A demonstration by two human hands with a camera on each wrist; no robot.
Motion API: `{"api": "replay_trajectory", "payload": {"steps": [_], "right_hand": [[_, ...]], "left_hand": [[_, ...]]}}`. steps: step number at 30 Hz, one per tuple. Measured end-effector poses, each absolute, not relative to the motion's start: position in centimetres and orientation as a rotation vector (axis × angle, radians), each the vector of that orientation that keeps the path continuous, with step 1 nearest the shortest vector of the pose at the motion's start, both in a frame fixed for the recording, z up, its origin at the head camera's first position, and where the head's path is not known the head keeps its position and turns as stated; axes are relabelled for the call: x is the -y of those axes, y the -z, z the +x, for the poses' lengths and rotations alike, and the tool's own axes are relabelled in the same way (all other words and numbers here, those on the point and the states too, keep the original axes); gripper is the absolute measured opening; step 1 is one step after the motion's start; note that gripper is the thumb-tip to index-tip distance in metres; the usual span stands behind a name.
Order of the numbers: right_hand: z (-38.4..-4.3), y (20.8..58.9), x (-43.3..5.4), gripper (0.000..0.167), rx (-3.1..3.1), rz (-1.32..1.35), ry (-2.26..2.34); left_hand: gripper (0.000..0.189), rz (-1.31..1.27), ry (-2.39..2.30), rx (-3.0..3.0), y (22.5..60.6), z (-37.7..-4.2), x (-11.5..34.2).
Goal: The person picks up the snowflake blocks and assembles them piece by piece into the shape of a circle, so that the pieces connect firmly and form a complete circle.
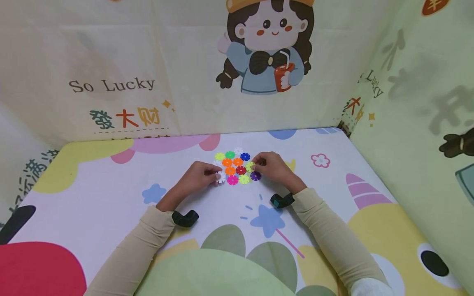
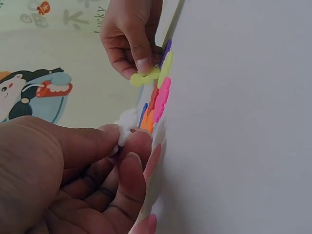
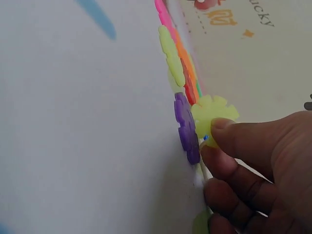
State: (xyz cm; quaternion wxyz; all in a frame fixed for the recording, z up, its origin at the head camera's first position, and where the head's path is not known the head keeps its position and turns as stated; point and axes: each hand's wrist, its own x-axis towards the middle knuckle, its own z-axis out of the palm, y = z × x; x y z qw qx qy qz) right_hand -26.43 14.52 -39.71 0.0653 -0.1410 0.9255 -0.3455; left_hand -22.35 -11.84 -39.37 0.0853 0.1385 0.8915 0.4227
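The printed backdrop (image 1: 192, 61) fills the upper part of my head view, with the patterned table (image 1: 222, 209) spread out below it. Two tan sleeves (image 1: 137, 246) lie over the table, one to each side. I have the left hand (image 1: 200, 176) at the left edge of a flat patch of notched discs (image 1: 230, 170) and the right hand (image 1: 273, 165) at its right edge; I want both kept low and outside, so the middle stays undisturbed.

The left thumb and forefinger pinch a white disc (image 2: 129, 121); I'd make that a light, steady hold, since any tug could skew the patch. The right thumb and forefinger pinch a yellow-green disc (image 3: 209, 112), tilted steeply up from the flatter ones around it, close by a purple disc (image 3: 185, 127). Whether those two interlock I can't tell.

I judge the step to be working that tilted disc against its neighbours. Smallest, and most important to me, are the notches (image 3: 212, 101): line one up squarely with its partner, then press near the joint, because pushing at the far rim could pry a link loose.
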Motion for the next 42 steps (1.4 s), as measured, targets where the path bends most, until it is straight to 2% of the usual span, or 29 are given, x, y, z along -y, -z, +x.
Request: {"api": "replay_trajectory", "payload": {"steps": [6, 18, 29, 42], "right_hand": [[-26.0, 39.6, -14.7, 0.011, -2.772, -0.381, 1.094], [-25.0, 38.9, -14.2, 0.011, -2.74, -0.456, 1.236], [-24.1, 38.4, -13.4, 0.014, -2.656, -0.586, 1.299], [-23.5, 38.5, -12.5, 0.01, -2.585, -0.66, 1.323]], "left_hand": [[0.025, 0.322, -1.341, -2.591, 39.2, -22.0, 11.8], [0.026, 0.23, -1.42, -2.465, 38.4, -21.6, 11.7], [0.026, 0.259, -1.548, -2.405, 38.0, -20.7, 10.5], [0.026, 0.228, -1.537, -2.406, 38.3, -20.9, 10.6]]}}
